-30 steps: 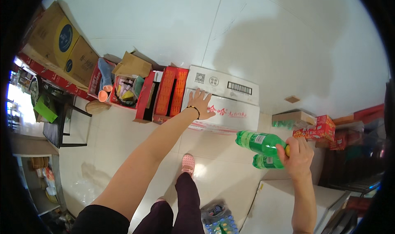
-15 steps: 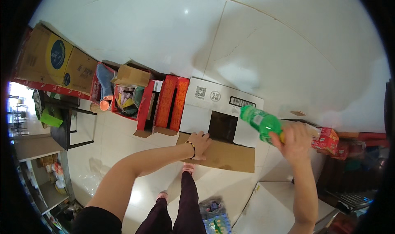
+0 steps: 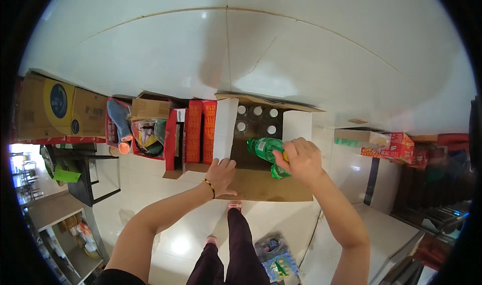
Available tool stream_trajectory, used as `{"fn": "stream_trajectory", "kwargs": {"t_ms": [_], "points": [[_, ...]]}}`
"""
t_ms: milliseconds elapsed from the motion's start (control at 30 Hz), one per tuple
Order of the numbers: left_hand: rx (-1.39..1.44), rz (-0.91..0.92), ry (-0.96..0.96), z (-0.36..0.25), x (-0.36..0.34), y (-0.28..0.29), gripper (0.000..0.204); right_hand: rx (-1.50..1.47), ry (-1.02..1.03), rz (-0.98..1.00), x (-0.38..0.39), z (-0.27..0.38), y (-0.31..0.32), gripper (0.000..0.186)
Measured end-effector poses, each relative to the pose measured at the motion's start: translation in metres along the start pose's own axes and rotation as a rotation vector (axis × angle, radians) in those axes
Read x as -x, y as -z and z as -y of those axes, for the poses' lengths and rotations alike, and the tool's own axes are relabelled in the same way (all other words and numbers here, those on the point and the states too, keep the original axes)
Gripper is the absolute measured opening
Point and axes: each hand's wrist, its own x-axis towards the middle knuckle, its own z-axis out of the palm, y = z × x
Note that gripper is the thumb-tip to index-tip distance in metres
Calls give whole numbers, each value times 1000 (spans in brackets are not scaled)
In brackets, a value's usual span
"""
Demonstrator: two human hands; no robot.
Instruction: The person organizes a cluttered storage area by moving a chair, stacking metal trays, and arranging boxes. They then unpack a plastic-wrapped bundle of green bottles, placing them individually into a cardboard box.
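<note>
A cardboard carton (image 3: pixel 266 187) stands against the wall, its flaps spread apart. Inside, several white-capped bottles (image 3: pixel 257 110) fill the far part. My right hand (image 3: pixel 304 162) is closed round the yellow-capped end of a green plastic bottle (image 3: pixel 264 146), which lies tilted over the carton's opening with its base to the left. Another green piece shows just below it, perhaps a second bottle, partly hidden by the hand. At the carton's near left corner my left hand (image 3: pixel 221 175) grips the flaps, fingers by the white side flap (image 3: pixel 226 129) and thumb on the brown front one.
Red boxes (image 3: pixel 195 132) stand left of the carton, beside a red crate of goods (image 3: pixel 149 137), blue boots (image 3: pixel 119 119) and large brown cartons (image 3: pixel 57 104). On the right are a tray of green bottles (image 3: pixel 351 138) and a white chest (image 3: pixel 351 240). A plastic packet (image 3: pixel 276 260) lies by my feet.
The carton's white top flaps have been opened, uncovering the capped bottles. My right hand has brought the green bottle left and over the opening. My left hand has shifted slightly left.
</note>
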Motion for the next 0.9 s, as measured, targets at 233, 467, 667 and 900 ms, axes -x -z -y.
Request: {"fn": "stream_trajectory", "kwargs": {"t_ms": [233,467,667,900], "points": [[74,-77,9,5,12,1,64,-32,39,9,-11,8,-49,28],[106,-122,20,5,13,-6,62,-83,123,267,22,18,-121,31],[103,-102,1,4,11,-6,60,-9,107,439,60,17,-178,31],[132,-139,-99,6,7,-16,63,-69,-121,456,60,8,-193,35]]}}
